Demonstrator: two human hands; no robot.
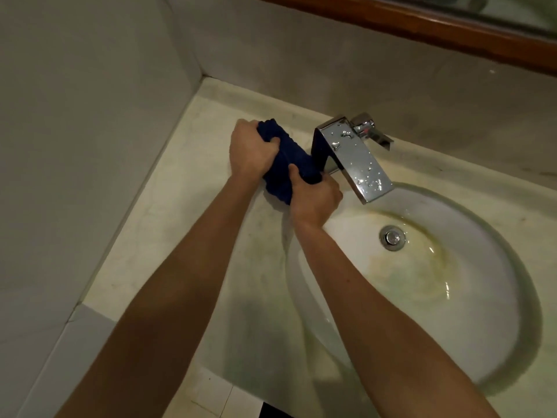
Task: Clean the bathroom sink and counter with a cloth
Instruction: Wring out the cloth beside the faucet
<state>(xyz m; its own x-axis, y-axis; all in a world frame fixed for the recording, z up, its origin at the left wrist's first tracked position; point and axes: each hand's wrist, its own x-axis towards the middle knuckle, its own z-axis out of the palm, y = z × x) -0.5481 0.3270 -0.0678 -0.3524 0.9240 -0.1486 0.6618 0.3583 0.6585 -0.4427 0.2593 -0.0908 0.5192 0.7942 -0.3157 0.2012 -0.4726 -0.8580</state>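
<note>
Cream stone counter [187,212], left of the stained white oval sink [497,297]: my left hand [250,152] and right hand [316,197] both grip the bunched dark-blue cloth [289,158], fingers curled round it, beside the wet chrome faucet [352,155].

- The cloth [286,164] was deep blue with a ribbed weave.
- The sink [470,300] was white, stained yellow-green around the silver drain [392,237].
- The faucet [355,155] was shiny chrome, spotted with water drops.
- The counter [180,224] was cream.
- The mirror frame [422,25] was reddish-brown wood.
</note>
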